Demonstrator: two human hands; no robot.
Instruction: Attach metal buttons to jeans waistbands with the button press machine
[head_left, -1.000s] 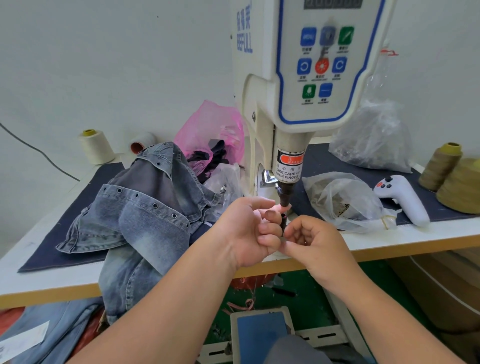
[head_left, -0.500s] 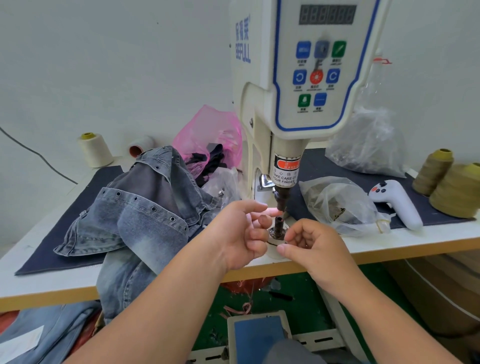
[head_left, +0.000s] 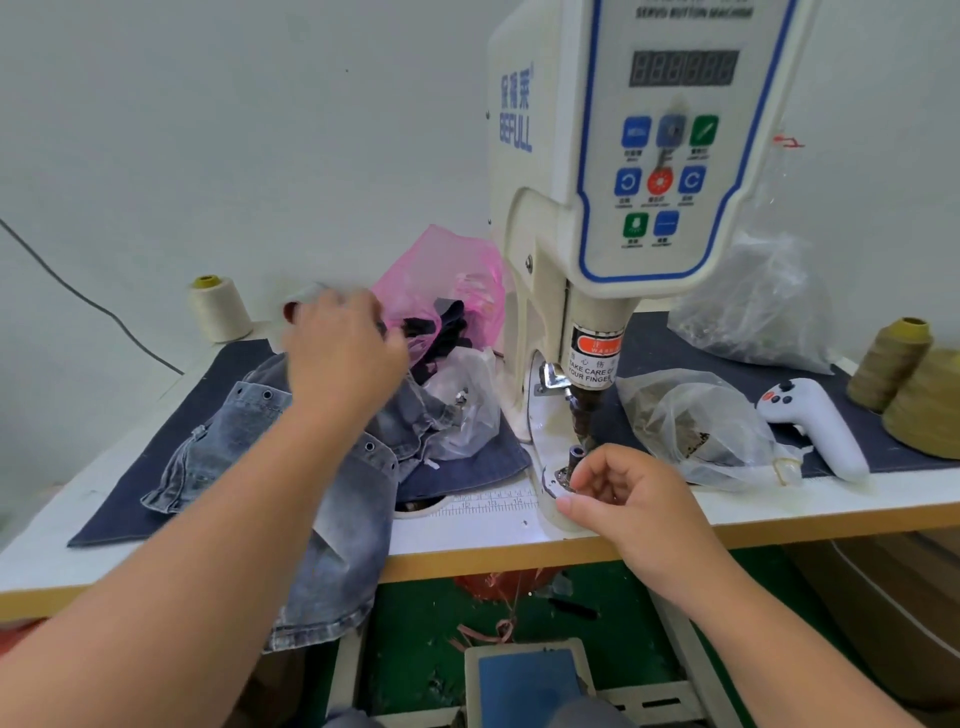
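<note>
The left hand (head_left: 343, 348) is reached out over the jeans (head_left: 291, 467), which lie heaped on the left half of the desk (head_left: 857, 501) and hang over its front edge. The hand is blurred, seen from the back, so whether its fingers hold anything cannot be told. The jeans are pale washed denim with a row of eyelets along the waistband, resting partly on a dark blue mat (head_left: 135, 467).

The right hand (head_left: 631, 499) sits at the base of the press (head_left: 623, 208), fingers curled with the tips close together beside the lower die (head_left: 575, 457), a short dark post standing on the machine's white foot. What it pinches, if anything, is too small to make out. The upper punch (head_left: 584, 413) hangs just above the die, not touching it. The two hands are well apart.

Behind the jeans is a pink bag (head_left: 441, 280) with dark cloth inside and a clear bag (head_left: 462, 400) just beside it. Right of the press lies another clear bag of small metal parts (head_left: 696, 426), then a white controller (head_left: 810, 423), with olive thread cones (head_left: 893, 364) at the far right edge. A cream thread cone (head_left: 218, 309) stands at the back left near the wall. A larger clear bag (head_left: 758, 306) leans behind the press. Below the desk a blue foot pedal (head_left: 527, 686) shows.
</note>
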